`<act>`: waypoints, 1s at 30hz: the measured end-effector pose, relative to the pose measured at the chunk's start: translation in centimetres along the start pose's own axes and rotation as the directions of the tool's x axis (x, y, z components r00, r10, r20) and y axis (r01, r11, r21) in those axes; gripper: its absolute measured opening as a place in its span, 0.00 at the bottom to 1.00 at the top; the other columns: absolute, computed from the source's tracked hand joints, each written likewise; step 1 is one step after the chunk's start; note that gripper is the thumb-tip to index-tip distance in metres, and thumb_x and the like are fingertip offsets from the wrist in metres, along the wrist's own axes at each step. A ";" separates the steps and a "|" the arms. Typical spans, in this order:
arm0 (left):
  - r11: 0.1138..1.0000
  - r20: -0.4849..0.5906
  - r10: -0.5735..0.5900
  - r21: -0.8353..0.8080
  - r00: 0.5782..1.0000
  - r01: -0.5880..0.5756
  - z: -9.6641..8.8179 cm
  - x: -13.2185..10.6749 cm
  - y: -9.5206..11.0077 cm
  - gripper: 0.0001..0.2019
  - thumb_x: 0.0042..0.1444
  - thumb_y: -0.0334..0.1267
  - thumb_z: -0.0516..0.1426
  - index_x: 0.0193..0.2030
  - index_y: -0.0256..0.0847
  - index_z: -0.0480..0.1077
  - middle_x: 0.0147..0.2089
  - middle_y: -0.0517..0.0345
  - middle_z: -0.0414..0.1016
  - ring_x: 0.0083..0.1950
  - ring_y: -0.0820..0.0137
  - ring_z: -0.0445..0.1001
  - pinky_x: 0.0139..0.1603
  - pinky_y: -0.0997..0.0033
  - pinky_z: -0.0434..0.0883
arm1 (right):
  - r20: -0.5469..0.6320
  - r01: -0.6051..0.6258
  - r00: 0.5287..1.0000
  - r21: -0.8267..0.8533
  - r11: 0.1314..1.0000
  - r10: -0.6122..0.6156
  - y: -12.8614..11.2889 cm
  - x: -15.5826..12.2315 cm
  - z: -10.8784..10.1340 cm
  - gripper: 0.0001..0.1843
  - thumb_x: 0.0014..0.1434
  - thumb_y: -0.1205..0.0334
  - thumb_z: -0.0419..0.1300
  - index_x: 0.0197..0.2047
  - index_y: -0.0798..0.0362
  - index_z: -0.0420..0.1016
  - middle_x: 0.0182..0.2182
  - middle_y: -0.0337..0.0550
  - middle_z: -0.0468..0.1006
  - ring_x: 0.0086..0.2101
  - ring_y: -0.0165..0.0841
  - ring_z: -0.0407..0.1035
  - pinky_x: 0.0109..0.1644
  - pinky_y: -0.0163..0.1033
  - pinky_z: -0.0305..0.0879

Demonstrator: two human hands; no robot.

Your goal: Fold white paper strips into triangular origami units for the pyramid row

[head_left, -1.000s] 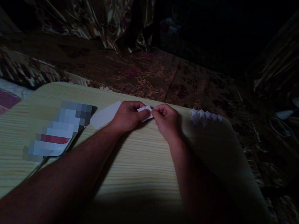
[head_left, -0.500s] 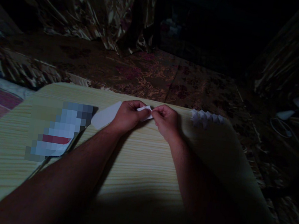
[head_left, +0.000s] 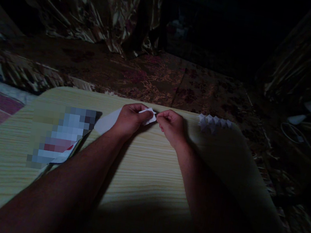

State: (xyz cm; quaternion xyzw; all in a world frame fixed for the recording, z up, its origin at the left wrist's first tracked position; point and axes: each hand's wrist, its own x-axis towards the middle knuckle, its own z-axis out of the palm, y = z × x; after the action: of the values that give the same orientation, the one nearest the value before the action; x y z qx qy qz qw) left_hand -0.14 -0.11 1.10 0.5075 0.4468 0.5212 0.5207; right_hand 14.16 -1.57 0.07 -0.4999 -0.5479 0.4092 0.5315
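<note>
tabletop (head_left: 147, 170) of pale wood, paper (head_left: 149, 114), floral carpet (head_left: 155, 78)

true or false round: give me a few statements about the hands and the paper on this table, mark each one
1. The left hand holds a small white paper. True.
2. The folded pieces lie left of both hands. False: they lie right of the right hand, at the far edge.
3. The table has a light wood grain. True.
4. A white sheet lies by the right hand. False: it lies by the left hand.
5. Both hands are near the table's front edge. False: they are at its far edge.
</note>
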 end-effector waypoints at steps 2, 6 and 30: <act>1.000 0.000 -0.004 -0.013 1.000 0.004 0.0 0.1 -0.1 0.09 0.38 0.38 0.64 0.24 0.36 0.69 0.20 0.62 0.68 0.19 0.78 0.62 0.21 0.77 0.58 | 0.014 0.002 1.000 -0.015 1.000 -0.001 0.1 0.0 0.1 0.08 0.48 0.59 0.59 0.30 0.55 0.72 0.18 0.33 0.68 0.22 0.26 0.61 0.27 0.31 0.58; 1.000 0.023 0.006 -0.006 1.000 -0.006 -0.1 0.3 -0.6 0.10 0.39 0.39 0.64 0.24 0.36 0.70 0.21 0.62 0.68 0.20 0.78 0.63 0.22 0.77 0.59 | 0.016 0.031 0.999 -0.032 0.999 -0.031 0.5 0.1 0.2 0.06 0.47 0.61 0.58 0.28 0.55 0.72 0.19 0.33 0.68 0.21 0.25 0.60 0.27 0.31 0.57; 0.994 0.088 0.063 0.083 0.994 -0.071 -0.2 0.3 -0.9 0.07 0.44 0.37 0.62 0.28 0.36 0.72 0.23 0.62 0.70 0.21 0.78 0.62 0.22 0.77 0.59 | 0.035 0.092 0.995 -0.113 0.989 -0.088 0.5 0.0 0.2 0.03 0.46 0.65 0.57 0.25 0.55 0.70 0.21 0.35 0.70 0.23 0.25 0.62 0.27 0.31 0.56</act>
State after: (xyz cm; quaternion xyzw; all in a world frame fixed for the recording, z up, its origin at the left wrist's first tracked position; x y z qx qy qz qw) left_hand -0.29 0.24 0.23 0.5659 0.4289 0.4966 0.4992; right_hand 13.99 -1.50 -0.44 -0.4980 -0.6003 0.3601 0.5118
